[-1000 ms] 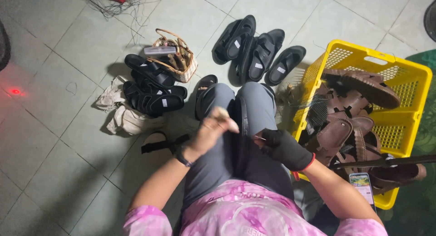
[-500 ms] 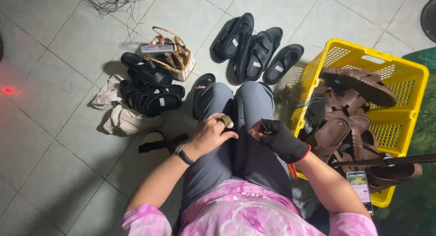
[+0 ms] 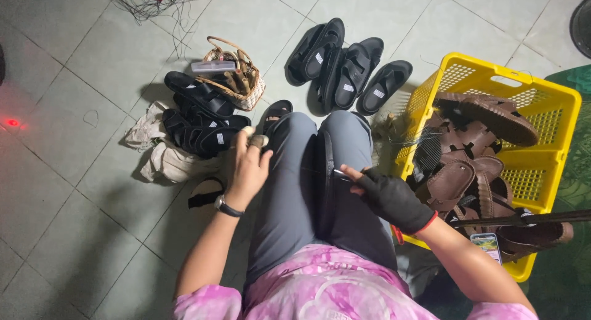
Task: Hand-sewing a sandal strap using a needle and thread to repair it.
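- Right hand (image 3: 391, 197), in a black fingerless glove, has its grip closed on a small dark tool (image 3: 340, 174), thumb and forefinger pinching it against the black sandal (image 3: 324, 184) that lies between the thighs.
- Left hand (image 3: 248, 169) is bare with a watch at the wrist; its fingers are curled in a loose closed grip above the left knee, and two fingertips look wrapped in pale tape. Whether it pinches anything, perhaps a thread, I cannot tell.
- The black sandal sits on edge in the person's lap, running from near the knees back toward the pink shirt (image 3: 320, 289).
- On the floor (image 3: 68, 191) ahead of the knees stand three more black sandals (image 3: 351, 68), side by side.
- To the left of the knees lies a heap of black strapped sandals (image 3: 200, 120), with pale cloths (image 3: 163, 163) beside it and a small woven basket (image 3: 237, 80) of tools just behind it.
- A yellow plastic crate (image 3: 557, 104) stands on the floor at the right, just beside the right leg, filled with brown sandals (image 3: 480, 141).
- A dark rod (image 3: 523, 218) lies across the crate's near side.
- A red light spot (image 3: 11, 122) shows on the floor near the left edge of the view.
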